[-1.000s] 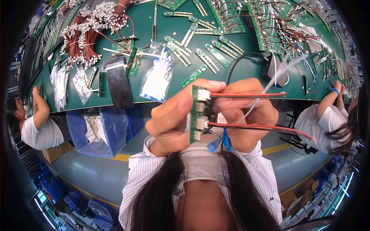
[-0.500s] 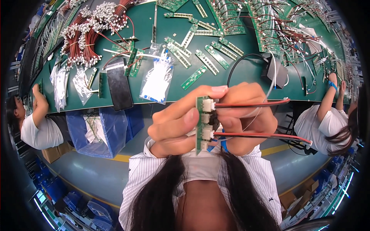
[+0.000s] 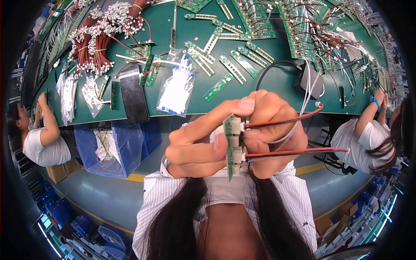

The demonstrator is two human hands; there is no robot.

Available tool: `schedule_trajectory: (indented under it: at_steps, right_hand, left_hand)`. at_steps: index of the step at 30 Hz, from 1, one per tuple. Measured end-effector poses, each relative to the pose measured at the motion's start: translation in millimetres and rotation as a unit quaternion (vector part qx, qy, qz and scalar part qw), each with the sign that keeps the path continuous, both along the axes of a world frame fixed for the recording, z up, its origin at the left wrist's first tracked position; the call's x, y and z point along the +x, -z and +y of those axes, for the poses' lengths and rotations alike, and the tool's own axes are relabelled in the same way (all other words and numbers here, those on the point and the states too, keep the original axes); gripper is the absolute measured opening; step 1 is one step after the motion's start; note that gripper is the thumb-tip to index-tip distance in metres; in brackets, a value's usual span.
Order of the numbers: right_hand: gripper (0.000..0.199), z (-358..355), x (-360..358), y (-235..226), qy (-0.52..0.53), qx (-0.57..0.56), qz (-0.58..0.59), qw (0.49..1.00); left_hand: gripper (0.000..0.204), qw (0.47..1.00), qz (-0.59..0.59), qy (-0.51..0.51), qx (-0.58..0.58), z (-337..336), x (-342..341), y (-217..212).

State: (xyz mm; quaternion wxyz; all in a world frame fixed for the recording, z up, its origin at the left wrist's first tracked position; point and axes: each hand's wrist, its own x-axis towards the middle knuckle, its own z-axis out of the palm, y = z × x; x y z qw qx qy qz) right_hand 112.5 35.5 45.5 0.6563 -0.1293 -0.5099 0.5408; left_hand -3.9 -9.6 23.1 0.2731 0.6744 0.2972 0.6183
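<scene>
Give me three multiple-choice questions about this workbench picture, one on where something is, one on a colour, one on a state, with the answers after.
1. Where does the dark flat phone-like slab lie?
A. on the green table, left of the clear bag of white parts
B. on the floor
C. in the right hand

2. What colour are the wires plugged into the held circuit board?
A. blue and yellow
B. red and black
C. all white

3. How is the small green circuit board held?
A. lying flat on the table
B. hanging by its wires
C. gripped edge-on between both hands

Answers: 1 A, it rests on the green table beside the clear bag. 2 B, the red and black wires run off to the right. 3 C, the left hand pinches it and the right hand is at its white connectors.
</scene>
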Motion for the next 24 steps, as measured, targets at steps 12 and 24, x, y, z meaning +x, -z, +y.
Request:
schedule_trajectory:
  at_steps: [12, 24]
  right_hand:
    - [0.018, 0.5, 2.2, 1.7, -0.087, -0.012, 0.039, 0.995]
    - [0.013, 12.3, 8.2, 9.6, -0.084, 0.062, -0.054, 0.993]
  left_hand:
    - [0.037, 1.000, -0.015, 0.015, 0.004, 3.5, 1.5, -4.0]
    - [0.043, 1.000, -0.012, 0.013, 0.001, 4.4, 1.3, -3.8]
